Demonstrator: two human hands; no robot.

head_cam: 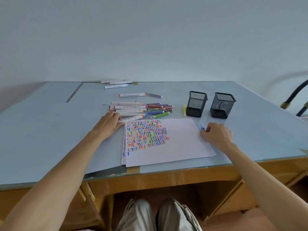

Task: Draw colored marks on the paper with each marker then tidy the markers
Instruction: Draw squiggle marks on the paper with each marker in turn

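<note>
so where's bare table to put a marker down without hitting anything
Bare table lies left of the left hand, and behind the two mesh cups. The paper's blank right half is free too. It is crowded between paper and marker pile.

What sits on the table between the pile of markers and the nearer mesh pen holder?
In the head view, a single yellow marker lies between the marker pile and the left mesh holder, apart from both.

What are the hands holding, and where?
The right hand pinches a small blue marker by its near end. The left hand only touches the white markers, gripping nothing.
</note>
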